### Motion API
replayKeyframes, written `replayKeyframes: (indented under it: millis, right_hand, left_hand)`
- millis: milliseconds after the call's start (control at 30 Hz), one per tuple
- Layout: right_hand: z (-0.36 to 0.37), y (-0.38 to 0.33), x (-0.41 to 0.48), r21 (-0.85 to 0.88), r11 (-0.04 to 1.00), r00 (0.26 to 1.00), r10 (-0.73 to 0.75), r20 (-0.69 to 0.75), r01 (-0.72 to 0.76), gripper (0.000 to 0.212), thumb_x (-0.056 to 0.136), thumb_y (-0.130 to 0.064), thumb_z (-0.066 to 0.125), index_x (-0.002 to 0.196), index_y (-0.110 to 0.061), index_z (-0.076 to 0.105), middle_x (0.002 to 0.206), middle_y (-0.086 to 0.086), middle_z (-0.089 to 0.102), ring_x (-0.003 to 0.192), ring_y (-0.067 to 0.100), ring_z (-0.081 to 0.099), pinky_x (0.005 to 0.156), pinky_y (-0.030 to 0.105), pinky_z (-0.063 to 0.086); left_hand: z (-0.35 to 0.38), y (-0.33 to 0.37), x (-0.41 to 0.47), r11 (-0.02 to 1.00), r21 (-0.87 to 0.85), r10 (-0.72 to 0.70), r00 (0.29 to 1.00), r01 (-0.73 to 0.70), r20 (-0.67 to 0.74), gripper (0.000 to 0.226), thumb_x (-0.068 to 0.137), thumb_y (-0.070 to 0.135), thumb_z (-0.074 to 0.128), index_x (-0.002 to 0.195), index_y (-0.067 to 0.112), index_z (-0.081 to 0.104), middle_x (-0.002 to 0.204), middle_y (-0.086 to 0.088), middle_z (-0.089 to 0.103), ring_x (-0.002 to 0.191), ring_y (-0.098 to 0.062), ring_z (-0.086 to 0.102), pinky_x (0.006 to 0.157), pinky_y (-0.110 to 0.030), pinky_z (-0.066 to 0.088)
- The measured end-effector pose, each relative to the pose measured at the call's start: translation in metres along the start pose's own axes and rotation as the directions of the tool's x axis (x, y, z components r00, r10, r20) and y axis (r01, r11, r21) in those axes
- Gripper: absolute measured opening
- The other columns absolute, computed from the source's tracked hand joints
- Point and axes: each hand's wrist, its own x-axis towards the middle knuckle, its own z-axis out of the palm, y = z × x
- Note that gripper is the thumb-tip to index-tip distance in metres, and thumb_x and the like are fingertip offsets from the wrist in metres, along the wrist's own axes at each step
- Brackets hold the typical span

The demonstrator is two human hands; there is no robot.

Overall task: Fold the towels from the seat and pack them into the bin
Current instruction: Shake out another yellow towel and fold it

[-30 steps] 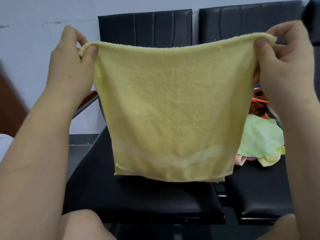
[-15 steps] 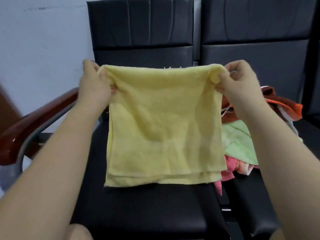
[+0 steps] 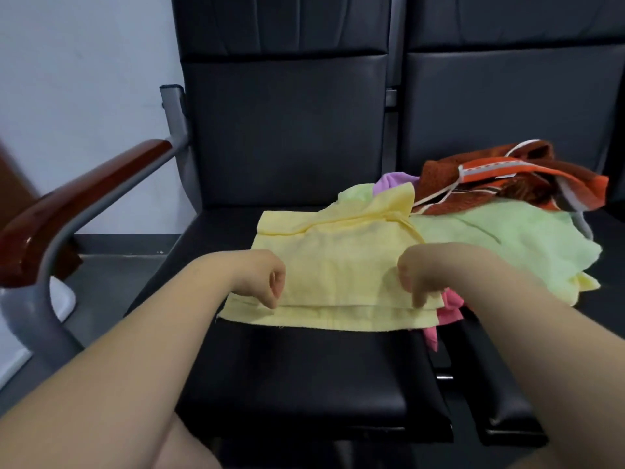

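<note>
On seat (image 3: pixel 304 367), yellow towel (image 3: pixel 341 262) folded double; left hand (image 3: pixel 262 280), right hand (image 3: pixel 422 274) curled at near edge, grip unclear.

— What do I have on the left side?
— I see a glossy red-brown wooden armrest (image 3: pixel 84 201) on a grey metal frame (image 3: pixel 30 316) that bends down to the floor (image 3: pixel 111 286).
— And behind that?
— I get a plain pale wall (image 3: pixel 84 79), with a dark skirting strip (image 3: pixel 125 243) where it meets the grey floor. Something white and rounded (image 3: pixel 62 299) sits just behind the frame's leg; I can't tell what it is. A blurred brown panel (image 3: pixel 13 174) shows at my far left edge.
</note>
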Motion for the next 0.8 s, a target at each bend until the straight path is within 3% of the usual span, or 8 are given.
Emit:
replayKeyframes:
  millis: [67, 200, 300, 433, 533, 633, 800]
  right_hand:
    - [0.017, -0.004, 0.002, -0.047, 0.999, 1.000, 0.006, -0.024, -0.008, 0.044, 0.083, -0.025, 0.077, 0.122, -0.012, 0.062, 0.118, 0.005, 0.062, 0.102, 0.023, 0.062, 0.082, 0.032, 0.052]
    - [0.049, -0.008, 0.001, -0.043, 0.998, 0.951, 0.024, -0.307, -0.039, 0.032, 0.088, -0.014, 0.062, 0.120, -0.017, 0.055, 0.119, 0.006, 0.050, 0.109, 0.025, 0.052, 0.075, 0.033, 0.043]
    - [0.065, -0.011, 0.001, -0.081, 0.996, 0.918, 0.000, -0.396, -0.035, 0.032, 0.090, -0.014, 0.061, 0.121, -0.014, 0.051, 0.117, 0.005, 0.048, 0.110, 0.023, 0.050, 0.071, 0.032, 0.040]
    - [0.060, 0.001, -0.006, 0.065, 0.997, 0.888, 0.070, -0.454, -0.046, 0.020, 0.092, -0.012, 0.048, 0.110, -0.016, 0.054, 0.110, 0.004, 0.054, 0.105, 0.024, 0.054, 0.075, 0.034, 0.046]
    - [0.044, 0.014, -0.020, 0.269, 0.963, 0.872, 0.129, -0.472, 0.003, 0.013, 0.089, -0.019, 0.052, 0.102, -0.019, 0.058, 0.103, 0.002, 0.059, 0.093, 0.022, 0.056, 0.072, 0.032, 0.046]
    - [0.030, 0.024, -0.039, 0.440, 0.891, 0.824, 0.168, -0.541, 0.108, 0.008, 0.088, -0.017, 0.057, 0.095, -0.021, 0.059, 0.095, -0.002, 0.060, 0.086, 0.018, 0.055, 0.069, 0.031, 0.044]
    - [0.015, 0.026, -0.064, 0.514, 0.797, 0.725, 0.146, -0.673, 0.317, 0.004, 0.089, -0.015, 0.060, 0.091, -0.018, 0.061, 0.086, -0.005, 0.061, 0.079, 0.014, 0.056, 0.063, 0.024, 0.043]
  left_hand:
    - [0.013, 0.001, 0.001, 0.998, 0.058, -0.002, 1.000, 0.001, 0.021, 0.023, 0.082, 0.016, 0.076, 0.099, 0.025, 0.062, 0.102, 0.010, 0.059, 0.091, -0.011, 0.058, 0.079, -0.026, 0.050]
    - [0.027, 0.001, 0.000, 0.998, 0.067, 0.017, 0.998, -0.013, -0.054, 0.027, 0.082, 0.008, 0.067, 0.097, 0.025, 0.051, 0.102, 0.005, 0.051, 0.081, -0.014, 0.051, 0.069, -0.026, 0.043]
    - [0.033, -0.003, -0.002, 0.994, 0.109, 0.040, 0.987, -0.023, -0.158, 0.024, 0.084, 0.010, 0.064, 0.091, 0.025, 0.047, 0.100, 0.003, 0.050, 0.078, -0.015, 0.049, 0.065, -0.027, 0.042]
    - [0.039, -0.015, -0.002, 0.992, 0.129, 0.035, 0.971, -0.004, -0.237, 0.015, 0.087, 0.016, 0.061, 0.098, 0.022, 0.053, 0.102, 0.003, 0.053, 0.086, -0.016, 0.055, 0.073, -0.031, 0.050]
    - [0.040, -0.022, -0.001, 0.997, 0.080, 0.028, 0.966, -0.008, -0.258, 0.015, 0.090, 0.027, 0.066, 0.103, 0.024, 0.058, 0.106, 0.004, 0.054, 0.094, -0.015, 0.056, 0.087, -0.035, 0.053]
    - [0.039, -0.019, -0.002, 0.998, -0.012, 0.053, 0.959, -0.059, -0.280, 0.019, 0.092, 0.045, 0.067, 0.101, 0.029, 0.062, 0.106, 0.010, 0.053, 0.096, -0.010, 0.056, 0.091, -0.035, 0.052]
    - [0.037, 0.021, -0.008, 0.978, 0.188, 0.161, 0.912, -0.095, -0.378, 0.043, 0.087, 0.070, 0.055, 0.087, 0.028, 0.055, 0.096, 0.012, 0.052, 0.083, -0.011, 0.054, 0.074, -0.032, 0.047]
